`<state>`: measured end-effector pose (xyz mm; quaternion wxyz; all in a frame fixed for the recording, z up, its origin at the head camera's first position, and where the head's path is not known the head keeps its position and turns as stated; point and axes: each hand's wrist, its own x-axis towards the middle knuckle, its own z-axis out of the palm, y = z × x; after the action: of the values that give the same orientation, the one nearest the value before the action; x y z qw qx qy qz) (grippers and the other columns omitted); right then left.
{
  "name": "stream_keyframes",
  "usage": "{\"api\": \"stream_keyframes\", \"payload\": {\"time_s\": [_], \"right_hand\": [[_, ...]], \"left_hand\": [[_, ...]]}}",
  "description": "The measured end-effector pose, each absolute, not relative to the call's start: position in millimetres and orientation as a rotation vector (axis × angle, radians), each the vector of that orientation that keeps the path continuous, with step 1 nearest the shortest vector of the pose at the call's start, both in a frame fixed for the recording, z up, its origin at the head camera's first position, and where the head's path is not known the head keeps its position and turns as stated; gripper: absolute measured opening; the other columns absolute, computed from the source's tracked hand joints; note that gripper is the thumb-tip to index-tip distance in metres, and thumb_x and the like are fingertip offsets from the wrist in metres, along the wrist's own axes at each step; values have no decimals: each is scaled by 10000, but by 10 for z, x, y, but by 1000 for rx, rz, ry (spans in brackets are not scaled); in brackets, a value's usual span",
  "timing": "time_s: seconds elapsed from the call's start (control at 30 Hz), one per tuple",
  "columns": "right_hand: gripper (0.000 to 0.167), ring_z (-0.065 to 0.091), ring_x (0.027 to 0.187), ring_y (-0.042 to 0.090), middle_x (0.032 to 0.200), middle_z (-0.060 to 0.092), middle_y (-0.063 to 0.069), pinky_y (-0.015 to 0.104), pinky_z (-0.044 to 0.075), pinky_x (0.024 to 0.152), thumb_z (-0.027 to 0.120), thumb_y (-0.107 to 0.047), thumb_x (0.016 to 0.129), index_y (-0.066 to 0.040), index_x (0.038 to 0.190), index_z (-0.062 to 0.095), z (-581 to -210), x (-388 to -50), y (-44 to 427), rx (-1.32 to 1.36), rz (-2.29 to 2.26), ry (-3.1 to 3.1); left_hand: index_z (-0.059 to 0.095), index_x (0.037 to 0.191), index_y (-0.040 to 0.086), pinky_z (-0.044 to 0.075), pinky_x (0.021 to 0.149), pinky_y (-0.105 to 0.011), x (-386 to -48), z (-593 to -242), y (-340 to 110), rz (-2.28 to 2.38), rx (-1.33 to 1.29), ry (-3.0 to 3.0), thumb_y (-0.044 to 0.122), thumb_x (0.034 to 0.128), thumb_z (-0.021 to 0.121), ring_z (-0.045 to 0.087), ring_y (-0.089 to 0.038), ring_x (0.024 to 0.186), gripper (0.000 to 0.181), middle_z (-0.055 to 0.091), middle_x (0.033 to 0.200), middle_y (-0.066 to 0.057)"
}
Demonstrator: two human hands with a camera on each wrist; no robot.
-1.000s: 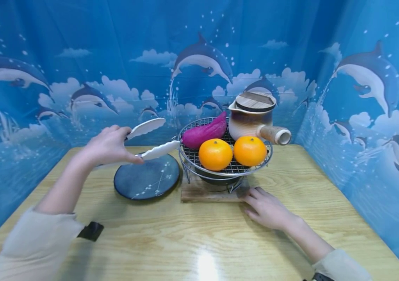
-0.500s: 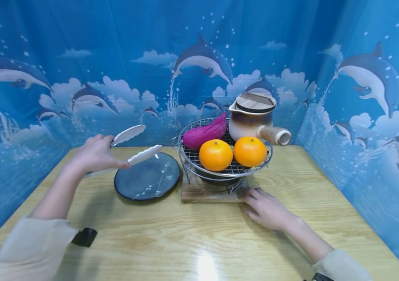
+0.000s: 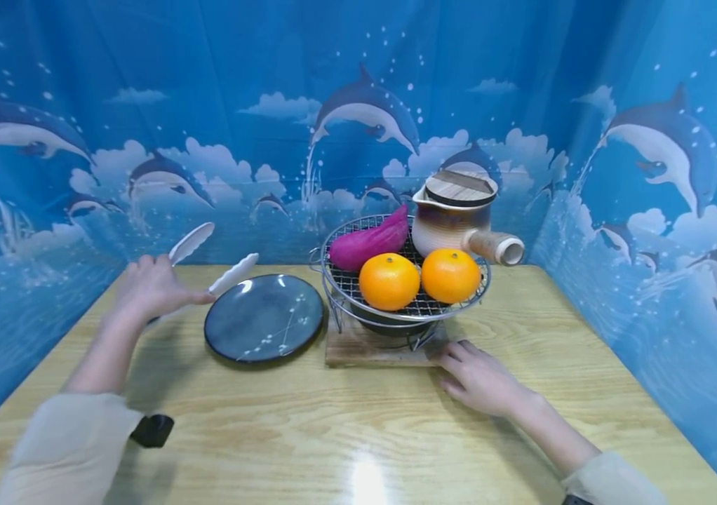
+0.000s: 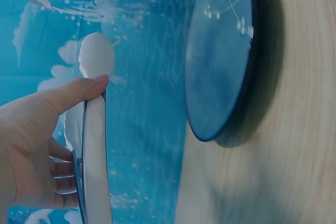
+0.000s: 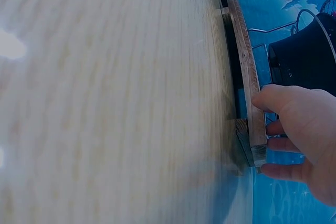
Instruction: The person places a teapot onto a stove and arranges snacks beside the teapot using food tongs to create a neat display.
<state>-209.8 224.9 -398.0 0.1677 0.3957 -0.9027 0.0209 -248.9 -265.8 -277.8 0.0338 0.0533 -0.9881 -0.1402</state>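
Note:
My left hand (image 3: 153,289) holds a pair of white-tipped tongs (image 3: 232,275) with their arms spread apart, just left of a dark blue plate (image 3: 264,319). In the left wrist view, thumb and fingers grip the tongs (image 4: 96,145) from opposite sides, and nothing lies between the tips. My right hand (image 3: 481,379) rests at the right front corner of a wooden base board (image 3: 377,354). Seen from the right wrist, its thumb and fingers touch the end of that board (image 5: 247,72). Above the board, a round wire grill (image 3: 421,303) carries a purple sweet potato (image 3: 367,245) and two oranges (image 3: 389,282).
A ceramic teapot (image 3: 450,224) with a wooden lid (image 3: 461,188) and a side handle (image 3: 494,245) stands at the grill's back right. Under the grill sits a black stove bowl (image 3: 384,324). A blue dolphin-print curtain (image 3: 358,126) encloses the wooden table (image 3: 295,435) behind and at both sides.
My left hand has moved left and slightly down with the spread tongs, away from the grill and past the plate. The right hand has stayed at the board.

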Motion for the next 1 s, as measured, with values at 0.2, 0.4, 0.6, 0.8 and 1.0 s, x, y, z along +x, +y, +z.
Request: {"api": "stream_keyframes", "payload": {"time_s": [0.2,0.4,0.6,0.8,1.0], "right_hand": [[331,538,900,226,998,564,61,383,488,765,710,-243,775,-70,1050,647,-3979,-2081,2255,1117,58,-2562],[330,534,894,224,993,557,57,380,489,754,710,-243,776,-71,1050,647,-3974,-2086,2255,1115,48,-2559],[332,535,905,223,1000,555,52,377,489,755,707,-242,780,-75,1060,647,-3971,-2087,2248,1112,42,-2568],[325,534,903,216,996,555,47,375,489,754,705,-240,780,-79,1056,647,-3973,-2091,2244,1109,43,-2569],[325,536,903,215,994,557,48,373,490,754,704,-237,779,-79,1057,646,-3972,-2095,2246,1118,47,-2561]], "left_hand": [[309,1199,-271,341,797,-576,-2502,-2898,-2746,-425,211,-3037,632,631,719,330,-512,980,1142,353,1074,-423],[315,1181,-275,364,716,-518,-2509,-2991,-2834,-500,234,-3038,618,645,718,349,-467,925,1116,358,1070,-419],[296,1196,-286,371,703,-516,-2514,-3107,-2908,-609,360,-3037,606,671,703,343,-469,923,1112,349,1071,-412],[477,1089,-226,349,685,-471,-2520,-3232,-3001,-604,409,-3059,657,673,664,363,-428,881,993,406,1003,-353],[356,1161,-267,356,606,-400,-2535,-3334,-3059,-612,536,-3070,683,648,664,364,-391,829,1122,392,953,-337]]}}
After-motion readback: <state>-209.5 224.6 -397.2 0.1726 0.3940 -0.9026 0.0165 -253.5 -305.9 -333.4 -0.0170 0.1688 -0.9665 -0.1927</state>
